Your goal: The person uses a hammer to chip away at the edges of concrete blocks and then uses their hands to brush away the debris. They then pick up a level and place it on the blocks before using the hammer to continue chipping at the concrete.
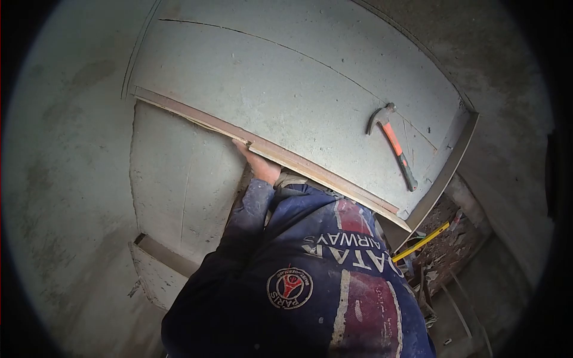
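Note:
My left hand [261, 165] is at the near edge of a large grey panel [262, 83], its fingers closed against a long wooden strip [322, 171]. The fingertips are partly hidden by the strip's edge, beside a step or joint in the wood. The strip runs slantwise along the panel edge, from upper left to lower right. On the panel to the right lies a claw hammer [394, 143] with an orange and black handle, out of the hand's reach. My right hand is not visible.
A raised board [449, 173] borders the panel's right end. Beyond it are a yellow spirit level [422, 241] and scattered debris [439, 262]. Another pale slab [176, 179] extends at left, with a box-like wooden piece [158, 268] below it. Concrete floor [65, 161] surrounds everything.

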`<state>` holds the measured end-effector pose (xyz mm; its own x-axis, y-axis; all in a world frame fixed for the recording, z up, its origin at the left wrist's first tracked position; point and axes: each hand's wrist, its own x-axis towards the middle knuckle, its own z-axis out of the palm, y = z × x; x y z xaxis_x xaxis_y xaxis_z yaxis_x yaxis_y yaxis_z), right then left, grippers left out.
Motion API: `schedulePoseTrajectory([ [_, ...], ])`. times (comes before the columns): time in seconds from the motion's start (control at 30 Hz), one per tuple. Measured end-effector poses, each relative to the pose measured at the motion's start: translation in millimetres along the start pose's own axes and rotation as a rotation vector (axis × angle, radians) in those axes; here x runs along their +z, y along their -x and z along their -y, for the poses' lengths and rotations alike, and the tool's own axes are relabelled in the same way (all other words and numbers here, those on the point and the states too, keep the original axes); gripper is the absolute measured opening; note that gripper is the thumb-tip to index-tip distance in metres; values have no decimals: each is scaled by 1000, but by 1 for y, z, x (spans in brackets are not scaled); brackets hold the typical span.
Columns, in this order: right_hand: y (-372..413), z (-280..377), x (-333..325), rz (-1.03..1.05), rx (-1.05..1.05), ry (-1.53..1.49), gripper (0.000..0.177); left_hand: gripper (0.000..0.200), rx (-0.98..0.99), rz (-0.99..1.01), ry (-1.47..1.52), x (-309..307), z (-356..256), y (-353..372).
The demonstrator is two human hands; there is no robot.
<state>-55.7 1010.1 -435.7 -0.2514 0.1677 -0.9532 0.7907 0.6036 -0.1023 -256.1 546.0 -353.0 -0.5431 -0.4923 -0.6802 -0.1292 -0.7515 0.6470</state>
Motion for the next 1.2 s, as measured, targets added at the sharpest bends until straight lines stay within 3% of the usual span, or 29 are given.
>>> schedulePoseTrajectory([
  [0.1,3,7,-7,5,12,18,30,82,43,17,-50,-11,8,-14],
  [0.17,3,8,-9,7,11,34,30,100,-53,-37,54,-7,8,-10],
  [0.27,0,11,-14,11,-10,69,29,103,-83,-56,84,-3,5,-6],
  [0.37,-6,9,-24,14,-47,108,29,93,-150,9,160,-11,8,-12],
  [0.4,-10,7,-28,15,-63,127,29,95,-167,-83,207,-9,9,-14],
  [0.5,-27,6,-34,32,-124,183,28,94,-14,-70,36,-10,16,-3],
  [0.53,-33,5,-35,39,-148,203,28,96,195,-60,-242,-20,29,-2],
  [0.57,-40,6,-37,43,-172,228,28,96,6,-65,91,-24,26,-13],
  [0.63,-56,0,-39,59,-230,290,28,97,44,-147,-92,-16,13,17],
  [0.67,-65,-2,-40,69,-263,329,28,97,187,-3,-268,-25,14,27],
  [0.7,-78,-5,-38,83,-306,377,28,77,302,-1,-306,-24,18,44],
  [0.77,-99,-10,-26,125,-415,521,28,44,372,112,-363,-62,42,54],
  [0.83,-123,-30,-14,195,-545,677,27,16,424,89,-373,-91,51,96],
  [0.97,-163,-57,-1,327,-894,1006,27,5,570,-238,-438,-169,43,163],
  [1.1,-176,-57,4,412,-1199,1279,27,14,754,-560,-509,-272,8,224],
  [1.13,-184,-56,-2,458,-1333,1217,23,15,786,-622,-496,-291,-6,245],
  [1.2,-187,-35,0,456,-1271,1438,28,16,870,-793,-490,-346,-15,267],
])
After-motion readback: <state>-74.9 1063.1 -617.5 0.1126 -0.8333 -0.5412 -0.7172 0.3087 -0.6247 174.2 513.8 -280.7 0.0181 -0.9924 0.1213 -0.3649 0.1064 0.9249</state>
